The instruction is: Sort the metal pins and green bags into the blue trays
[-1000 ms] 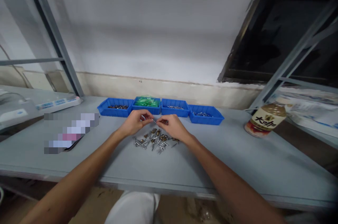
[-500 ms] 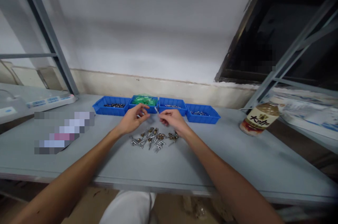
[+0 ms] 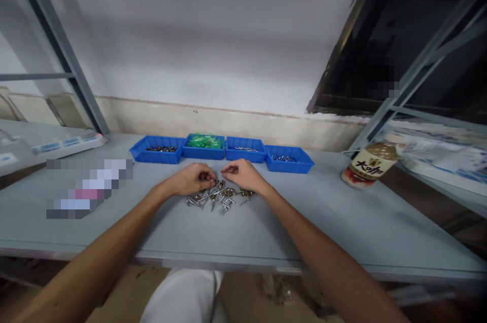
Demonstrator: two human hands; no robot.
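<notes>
A loose pile of metal pins with brass-coloured fittings (image 3: 218, 199) lies on the grey table. Over its far left edge is my left hand (image 3: 192, 179), its fingers curled in with the tips pressed close together. My right hand (image 3: 243, 175) sits just across from it, above the pile's far right side, thumb and forefinger pinched. The two sets of fingertips face each other a short gap apart. Whatever either hand holds is too small or too hidden to make out.
Along the back stand blue bins: one with small dark metal parts (image 3: 154, 157), one with green plastic pieces (image 3: 204, 152), one with thin metal rods (image 3: 245, 156), one with silvery pins (image 3: 289, 165). A drink bottle (image 3: 367, 166) stands right; a power strip (image 3: 68, 144) lies left.
Both hands have come down and nearer to the pile. My left fingers have curled in from a looser, more spread pose. The small pale piece at my right fingertips no longer shows clearly.
</notes>
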